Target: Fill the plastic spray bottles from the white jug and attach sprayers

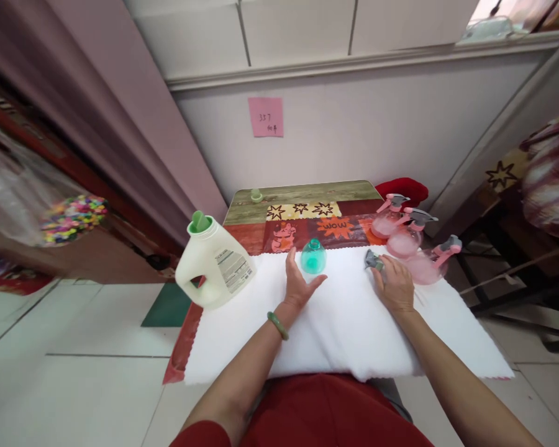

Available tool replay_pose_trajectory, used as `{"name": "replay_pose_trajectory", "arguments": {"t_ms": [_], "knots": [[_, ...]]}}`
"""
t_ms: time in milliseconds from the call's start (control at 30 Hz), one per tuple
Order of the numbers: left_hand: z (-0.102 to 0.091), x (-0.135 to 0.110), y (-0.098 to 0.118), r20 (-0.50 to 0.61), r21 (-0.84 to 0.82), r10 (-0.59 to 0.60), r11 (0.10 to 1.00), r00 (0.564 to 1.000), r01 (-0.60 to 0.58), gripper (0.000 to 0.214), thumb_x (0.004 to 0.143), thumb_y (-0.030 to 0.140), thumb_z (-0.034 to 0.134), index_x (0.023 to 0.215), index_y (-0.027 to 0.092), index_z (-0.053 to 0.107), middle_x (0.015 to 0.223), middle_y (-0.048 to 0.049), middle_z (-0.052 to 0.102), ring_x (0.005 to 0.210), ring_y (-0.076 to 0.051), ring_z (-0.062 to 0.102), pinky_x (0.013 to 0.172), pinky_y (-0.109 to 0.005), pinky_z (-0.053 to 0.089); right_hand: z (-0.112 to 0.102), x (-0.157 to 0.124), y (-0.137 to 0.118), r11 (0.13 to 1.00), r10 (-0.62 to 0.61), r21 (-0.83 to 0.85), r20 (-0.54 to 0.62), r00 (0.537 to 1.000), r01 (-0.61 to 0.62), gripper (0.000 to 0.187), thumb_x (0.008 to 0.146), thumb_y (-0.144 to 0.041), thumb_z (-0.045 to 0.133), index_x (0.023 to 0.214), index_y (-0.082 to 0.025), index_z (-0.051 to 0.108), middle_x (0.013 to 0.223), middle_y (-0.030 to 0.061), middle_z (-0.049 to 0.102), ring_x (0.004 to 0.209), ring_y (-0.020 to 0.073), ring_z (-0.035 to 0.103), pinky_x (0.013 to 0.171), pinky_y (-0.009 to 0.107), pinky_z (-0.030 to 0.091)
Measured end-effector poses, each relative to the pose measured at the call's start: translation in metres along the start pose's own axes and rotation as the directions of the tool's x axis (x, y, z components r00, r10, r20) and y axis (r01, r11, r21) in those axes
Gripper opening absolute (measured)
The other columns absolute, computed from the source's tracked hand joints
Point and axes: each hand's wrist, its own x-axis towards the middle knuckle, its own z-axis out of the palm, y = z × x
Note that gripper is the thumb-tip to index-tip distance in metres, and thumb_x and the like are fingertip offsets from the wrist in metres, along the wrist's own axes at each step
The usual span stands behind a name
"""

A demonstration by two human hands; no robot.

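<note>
My left hand (299, 284) lies on the white cloth (340, 323) with thumb and fingers spread, just left of a small teal bottle (313, 256) with no spray head; it is beside the bottle, maybe touching it. My right hand (395, 287) is curled over a grey spray head (373, 260) that lies on the cloth. A green bangle (278, 325) is on my left wrist.
A white detergent jug (214, 262) with a green spout stands at the table's left edge. Three pink spray bottles (407, 239) with grey triggers stand at the right. A small green cap (256, 195) sits at the far edge. A pink note (265, 117) hangs on the wall.
</note>
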Motion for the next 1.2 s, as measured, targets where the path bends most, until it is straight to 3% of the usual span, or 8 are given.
{"name": "replay_pose_trajectory", "arguments": {"t_ms": [200,333,433,567,733,1000,1100,1200], "knots": [[-0.118,-0.037,0.020,-0.232,0.221,0.139,0.971,0.963,-0.087,0.097,0.083,0.034,0.080,0.159,0.022,0.021,0.163,-0.0247,0.030,0.155,-0.039,0.030,0.125,-0.063,0.025,0.002,-0.003,0.005,0.999,-0.039,0.003,-0.030,0.999,0.040,0.041,0.103,-0.039,0.055,0.136,-0.013,0.063,0.130,0.0179,0.072,0.118,0.0318,0.064,0.103,0.044,0.047],[-0.200,-0.042,-0.001,-0.576,0.356,-0.011,0.897,0.817,0.263,0.103,0.077,0.043,0.080,0.156,0.017,0.020,0.160,-0.0261,0.027,0.154,-0.038,0.028,0.126,-0.058,0.022,0.002,-0.004,0.006,1.000,0.011,-0.007,-0.017,1.000,-0.011,0.042,0.103,-0.040,0.052,0.134,-0.014,0.063,0.131,0.0189,0.071,0.119,0.0335,0.063,0.104,0.047,0.046],[-0.237,-0.037,-0.020,-0.644,0.307,-0.128,0.860,0.754,0.408,0.101,0.073,0.048,0.080,0.152,0.012,0.028,0.158,-0.0279,0.032,0.152,-0.040,0.028,0.126,-0.060,0.017,0.000,-0.005,0.004,0.998,0.065,0.000,0.002,0.998,-0.065,0.044,0.103,-0.041,0.051,0.136,-0.015,0.062,0.133,0.0208,0.069,0.122,0.0367,0.063,0.105,0.052,0.047],[-0.250,-0.024,-0.039,-0.529,0.197,-0.334,0.846,0.780,0.496,0.064,0.071,0.055,0.078,0.120,0.016,0.062,0.121,-0.0175,0.067,0.119,-0.035,0.061,0.107,-0.052,0.046,-0.003,-0.004,0.002,0.996,0.086,0.027,0.003,0.996,-0.086,0.043,0.103,-0.040,0.050,0.138,-0.016,0.060,0.133,0.0235,0.068,0.126,0.0391,0.062,0.106,0.053,0.046],[-0.244,-0.002,-0.045,-0.422,0.085,-0.471,0.830,0.775,0.551,0.046,0.085,0.061,0.060,0.100,0.018,0.065,0.089,-0.0069,0.072,0.081,-0.022,0.067,0.074,-0.034,0.054,-0.005,-0.003,0.004,0.997,0.063,0.041,-0.004,0.998,-0.063,0.044,0.104,-0.039,0.046,0.140,-0.015,0.057,0.131,0.0250,0.066,0.127,0.0383,0.059,0.106,0.052,0.043],[-0.287,0.033,0.025,-0.336,0.223,-0.433,0.826,0.836,0.518,0.036,0.079,0.056,0.069,0.087,0.022,0.062,0.075,0.0020,0.065,0.073,-0.019,0.058,0.063,-0.028,0.041,-0.042,0.021,-0.066,0.970,-0.051,0.232,-0.102,0.993,0.074,0.069,0.097,-0.053,0.057,0.150,-0.009,0.046,0.151,0.0284,0.051,0.145,0.0420,0.045,0.118,0.062,0.034],[-0.305,0.044,0.059,-0.279,0.304,-0.408,0.821,0.869,0.483,0.035,0.077,0.056,0.072,0.084,0.023,0.063,0.074,0.0025,0.064,0.072,-0.020,0.057,0.061,-0.028,0.037,-0.055,0.038,-0.138,0.810,-0.107,0.586,0.091,0.990,0.033,0.068,0.093,-0.055,0.066,0.148,-0.019,0.051,0.153,0.0219,0.052,0.146,0.0391,0.047,0.117,0.059,0.041],[-0.313,0.049,0.085,-0.173,0.434,-0.372,0.803,0.912,0.410,0.037,0.078,0.060,0.068,0.082,0.024,0.063,0.073,0.0017,0.065,0.070,-0.021,0.057,0.061,-0.028,0.038,-0.051,0.049,-0.207,0.415,-0.131,0.872,0.338,0.932,-0.258,0.085,0.081,-0.054,0.082,0.153,-0.028,0.046,0.154,0.0182,0.053,0.132,0.0372,0.060,0.106,0.056,0.053]]}}
